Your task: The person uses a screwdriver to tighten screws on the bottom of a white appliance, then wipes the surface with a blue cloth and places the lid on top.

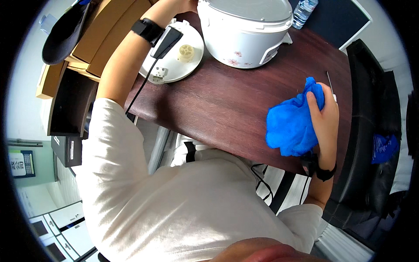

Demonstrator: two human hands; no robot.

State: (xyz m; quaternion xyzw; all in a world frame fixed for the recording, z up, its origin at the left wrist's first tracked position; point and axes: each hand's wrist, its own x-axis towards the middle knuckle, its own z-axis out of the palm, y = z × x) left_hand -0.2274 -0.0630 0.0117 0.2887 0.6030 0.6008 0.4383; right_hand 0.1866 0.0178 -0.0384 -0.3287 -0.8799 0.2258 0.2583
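Note:
A white rice cooker (238, 41) with pink flower prints stands at the far side of the table. My left hand (187, 5) is beside its upper left edge, cut off by the top of the picture, so its fingers are mostly hidden. Below my left wrist lies a white round disc-like part (174, 72) with a cream-coloured round piece (186, 53) on it. Over at the right, my right hand (326, 114) is closed on a crumpled blue cloth (290, 124), resting on or just over the table. Just past that hand, a thin screwdriver-like metal shaft (329, 82) shows, its other end partly hidden.
The dark reddish-brown table (209, 109) carries these things. Cardboard boxes (102, 37) are stacked at the left. A clear plastic bottle (303, 13) stands behind the cooker, and a black couch-like seat (371, 131) runs along the right. Black cables (142, 89) hang from my wrist devices.

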